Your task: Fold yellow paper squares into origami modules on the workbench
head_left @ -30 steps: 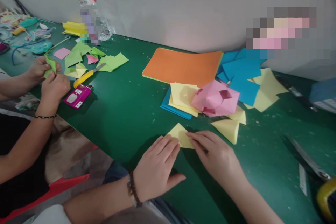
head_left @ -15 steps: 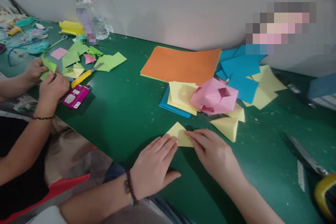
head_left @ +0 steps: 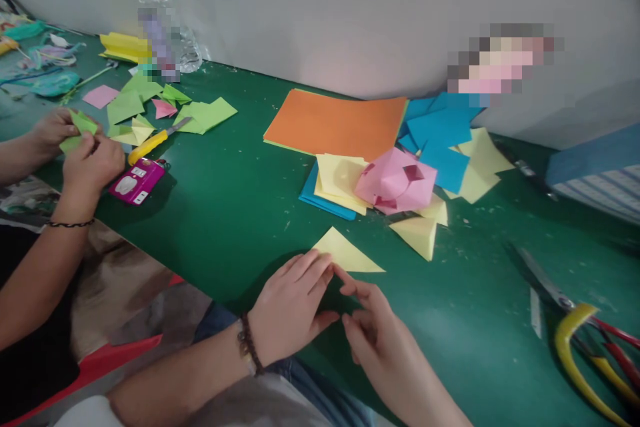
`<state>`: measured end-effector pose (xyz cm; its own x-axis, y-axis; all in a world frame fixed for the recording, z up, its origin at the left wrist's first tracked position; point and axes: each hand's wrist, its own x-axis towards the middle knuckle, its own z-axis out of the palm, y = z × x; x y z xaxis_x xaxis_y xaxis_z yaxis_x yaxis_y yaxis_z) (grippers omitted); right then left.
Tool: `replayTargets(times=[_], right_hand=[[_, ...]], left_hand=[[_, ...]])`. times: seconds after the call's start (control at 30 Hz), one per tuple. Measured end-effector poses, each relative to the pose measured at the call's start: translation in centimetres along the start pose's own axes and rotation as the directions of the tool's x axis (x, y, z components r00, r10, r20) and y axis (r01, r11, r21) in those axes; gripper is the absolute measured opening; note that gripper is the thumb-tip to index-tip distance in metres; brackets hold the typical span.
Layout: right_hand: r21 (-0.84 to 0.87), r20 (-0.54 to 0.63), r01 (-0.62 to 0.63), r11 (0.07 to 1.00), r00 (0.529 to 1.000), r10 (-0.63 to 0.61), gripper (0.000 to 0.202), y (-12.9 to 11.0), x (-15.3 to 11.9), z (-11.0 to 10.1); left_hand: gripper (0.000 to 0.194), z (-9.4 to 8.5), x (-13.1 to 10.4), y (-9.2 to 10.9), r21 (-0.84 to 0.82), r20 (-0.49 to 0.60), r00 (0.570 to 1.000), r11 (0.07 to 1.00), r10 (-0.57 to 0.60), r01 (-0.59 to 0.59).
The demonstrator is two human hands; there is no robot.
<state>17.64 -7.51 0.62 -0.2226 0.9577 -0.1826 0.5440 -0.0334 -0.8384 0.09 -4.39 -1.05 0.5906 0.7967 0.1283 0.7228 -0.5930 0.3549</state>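
A: Biggest things first?

B: The green surface [head_left: 220,180], then the orange sheet [head_left: 335,123] lying flat toward the back of it. Just in front of that sheet's right end sits the pink folded shape [head_left: 397,180].

A: And the hands?

B: Both are at the near side. The left hand [head_left: 293,307] is palm down, its fingers laid out straight and close together, gripping nothing. The right hand [head_left: 377,330] has its forefinger stretched forward, the others curled, a gap between forefinger and thumb, and nothing in it.

A: Where's the yellow triangle [head_left: 353,255]?

B: On the surface, nearer the wearer than the pink folded shape. Its long edge runs left to right and faces the wearer; the peak points away.

A: Which hand is nearer?

B: The left, whose fingers cover the left end. The right forefinger's tip meets the near edge beside the left fingertips, so most of the bare paper lies ahead and rightward of it. Whether that tip touches paper or only the other hand, I can't make out.
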Motion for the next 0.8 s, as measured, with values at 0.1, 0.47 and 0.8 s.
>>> replayTargets(times=[0.1, 0.47, 0.8], right_hand=[[0.028, -0.061, -0.033, 0.999, 0.998, 0.035, 0.029, 0.6, 0.0, -0.3], [-0.303, -0.396, -0.102, 0.947, 0.918, -0.027, 0.021, 2.4, -0.3, -3.6], [-0.864, -0.163, 0.102, 0.493, 0.870, -0.466, 0.025, 1.0, 4.8, 0.2]], left_hand=[[0.054, 0.0, -0.1, -0.1, 0.005, 0.004, 1.000, 1.000, 0.013, -0.013], [0.041, -2.3, 0.9, -1.9, -0.125, 0.045, 0.991, 0.985, 0.123, -0.117], [0.066, -3.0, 1.2, -4.2, -0.290, 0.079, 0.983, 0.947, 0.166, -0.137]])
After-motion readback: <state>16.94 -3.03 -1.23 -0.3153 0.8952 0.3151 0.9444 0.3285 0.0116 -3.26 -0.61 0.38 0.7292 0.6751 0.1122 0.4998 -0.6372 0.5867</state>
